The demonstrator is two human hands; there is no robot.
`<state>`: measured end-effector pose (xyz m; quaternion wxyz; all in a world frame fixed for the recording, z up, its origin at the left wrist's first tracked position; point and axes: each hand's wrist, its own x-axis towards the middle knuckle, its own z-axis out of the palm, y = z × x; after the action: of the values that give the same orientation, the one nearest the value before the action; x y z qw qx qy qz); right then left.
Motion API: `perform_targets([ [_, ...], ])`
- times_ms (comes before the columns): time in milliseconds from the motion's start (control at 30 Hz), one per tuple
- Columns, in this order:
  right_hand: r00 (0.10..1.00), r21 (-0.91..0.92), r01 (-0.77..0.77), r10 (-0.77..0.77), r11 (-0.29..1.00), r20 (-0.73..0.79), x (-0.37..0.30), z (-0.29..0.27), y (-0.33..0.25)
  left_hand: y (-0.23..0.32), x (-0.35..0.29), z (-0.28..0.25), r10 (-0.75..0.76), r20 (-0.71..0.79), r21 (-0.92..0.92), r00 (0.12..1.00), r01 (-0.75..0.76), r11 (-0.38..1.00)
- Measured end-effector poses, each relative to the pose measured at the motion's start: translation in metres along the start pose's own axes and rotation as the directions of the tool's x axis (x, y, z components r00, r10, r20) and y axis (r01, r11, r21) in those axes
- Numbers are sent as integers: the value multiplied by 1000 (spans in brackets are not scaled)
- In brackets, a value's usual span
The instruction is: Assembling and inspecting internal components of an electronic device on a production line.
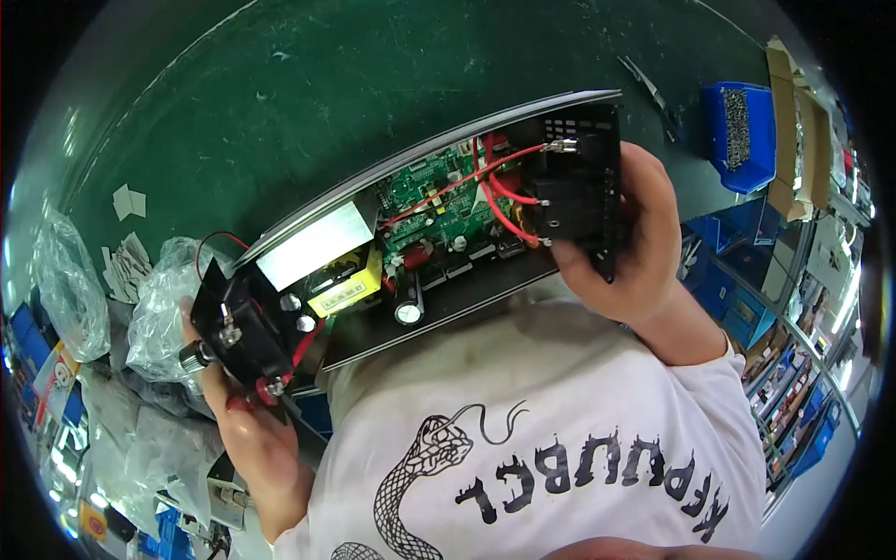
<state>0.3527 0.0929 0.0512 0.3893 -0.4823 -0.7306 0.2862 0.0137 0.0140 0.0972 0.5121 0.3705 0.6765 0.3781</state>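
Note:
An open power inverter (439, 252) with a long black metal housing is held tilted in front of my chest. Inside it lie a green circuit board (431, 201), a yellow-wrapped transformer (345, 287), a capacitor (408, 312) and red wires (509, 224). My right hand (644, 247) is closed round the black end panel (569, 191) at the right, thumb on its near side. At the left, my left hand (245, 429) grips another black end panel (247, 322) with metal terminals, which stands at an angle to the housing. The left fingers are partly hidden behind it.
A green bench top (373, 65) lies beyond the inverter. At the far right are tweezers (651, 93), a blue bin (744, 135) of small metal parts and a cardboard box (798, 140). Clear plastic bags (163, 322) and paper pieces (129, 266) lie at the left.

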Motion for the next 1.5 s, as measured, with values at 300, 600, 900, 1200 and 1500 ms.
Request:
perform_targets([
  [300, 992, -128, 124, -126, 984, -5, -2, -3, 5, 17, -5, 24, 304, 90, 225, 949, -316, 922],
  [600, 976, 59, 212, -208, 976, -61, -4, 1, 24, 16, 5, 24, 464, 130, 651, 876, -429, 626],
  [900, 985, 52, 164, -162, 985, -53, -12, 0, 36, 9, 10, 54, 676, 192, 822, 712, -493, 285],
  [1200, 990, 78, 131, -127, 988, -63, -18, -10, 42, -11, 20, 56, 558, -299, 148, 774, -540, 828],
  [1500, 980, 127, 164, -147, 978, -135, -27, 2, 50, -27, 45, 29, 155, 21, -591, 988, -113, 799],
])
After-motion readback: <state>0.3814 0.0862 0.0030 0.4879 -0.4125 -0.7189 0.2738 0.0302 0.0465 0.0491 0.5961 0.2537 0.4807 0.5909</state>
